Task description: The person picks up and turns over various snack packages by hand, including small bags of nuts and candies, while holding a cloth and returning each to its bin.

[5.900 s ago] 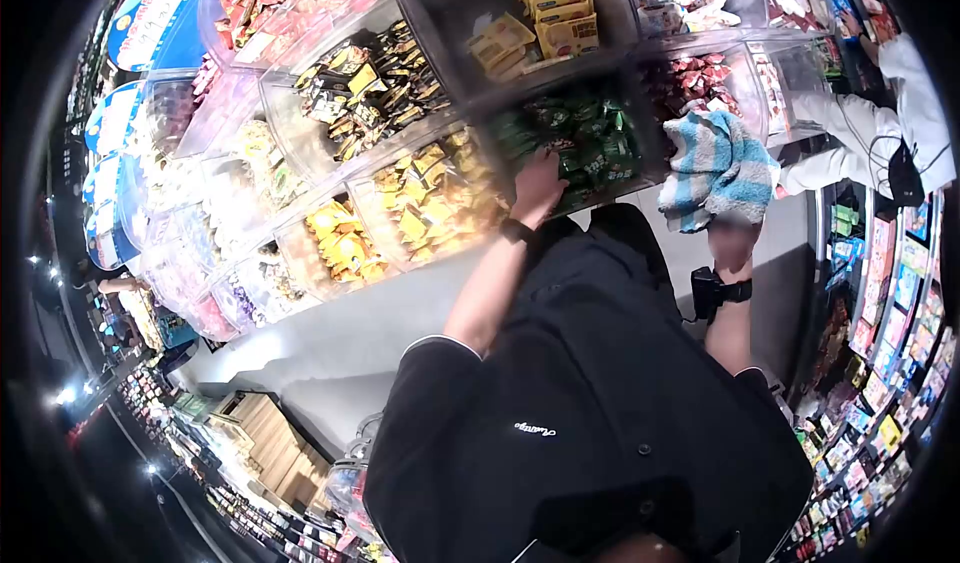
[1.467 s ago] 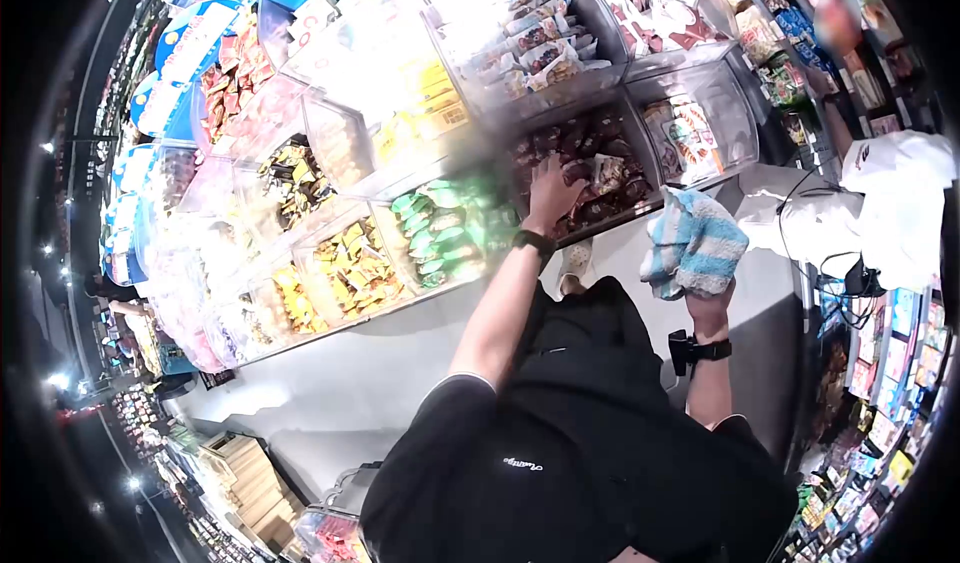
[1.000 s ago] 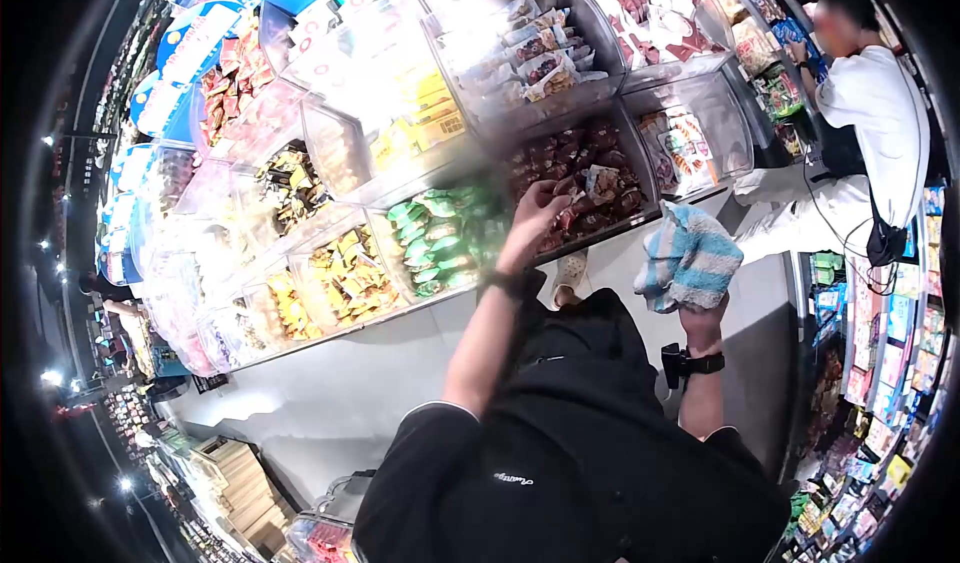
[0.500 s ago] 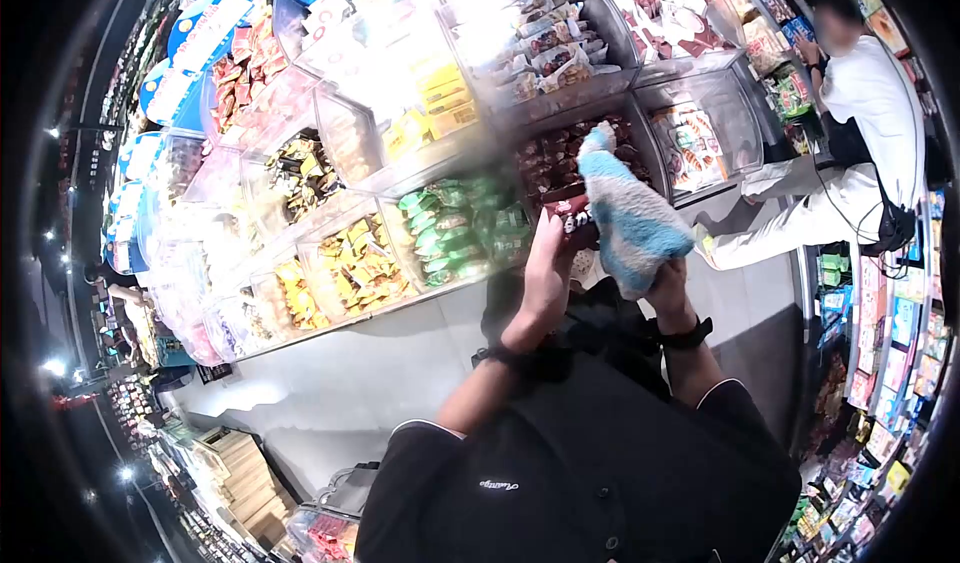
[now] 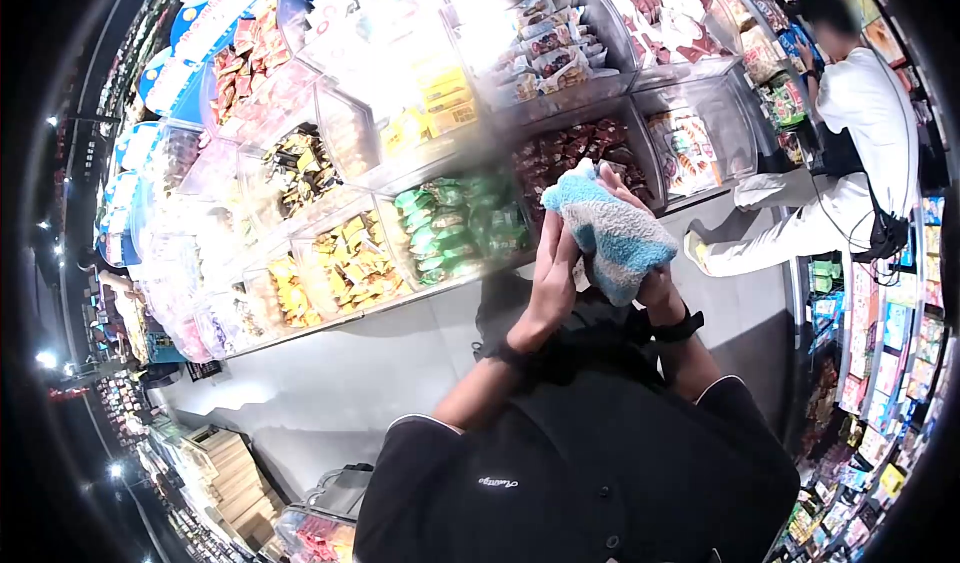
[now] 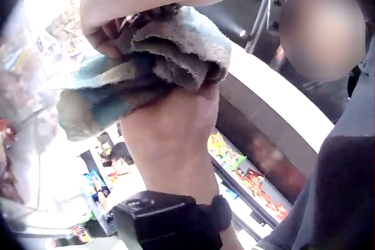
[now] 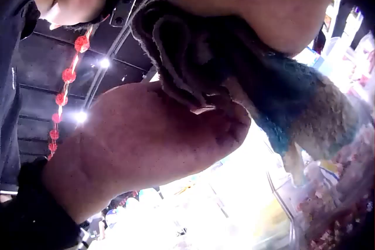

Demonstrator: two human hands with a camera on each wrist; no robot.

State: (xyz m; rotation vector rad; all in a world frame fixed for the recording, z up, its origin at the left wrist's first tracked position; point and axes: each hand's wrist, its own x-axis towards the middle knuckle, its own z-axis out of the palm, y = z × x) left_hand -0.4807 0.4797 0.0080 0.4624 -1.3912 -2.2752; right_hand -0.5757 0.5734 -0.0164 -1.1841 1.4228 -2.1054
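In the head view both hands are together in front of the dark shirt, at the front edge of the candy bins. My right hand (image 5: 655, 288) grips a blue-and-white striped towel (image 5: 625, 238), bunched up. My left hand (image 5: 550, 278) is against the towel's left side. In the right wrist view its fingers (image 7: 234, 127) curl in at the towel's folds (image 7: 170, 45), where a small sliver of a dark red packet (image 7: 203, 109) shows. The towel hides most of that packet. Dark red packets fill the bin (image 5: 640, 148) just beyond the hands.
Clear-walled bins of green packets (image 5: 440, 228), yellow packets (image 5: 355, 268) and other sweets stretch left and back. At the right, a person in white (image 5: 870, 113) stands by the shelves. A grey bag (image 5: 335, 503) is at the lower left.
My left hand has left the dark red bin with a packet, drawing it back towards me. My right hand has brought the towel over from the right, and it now covers the packet.
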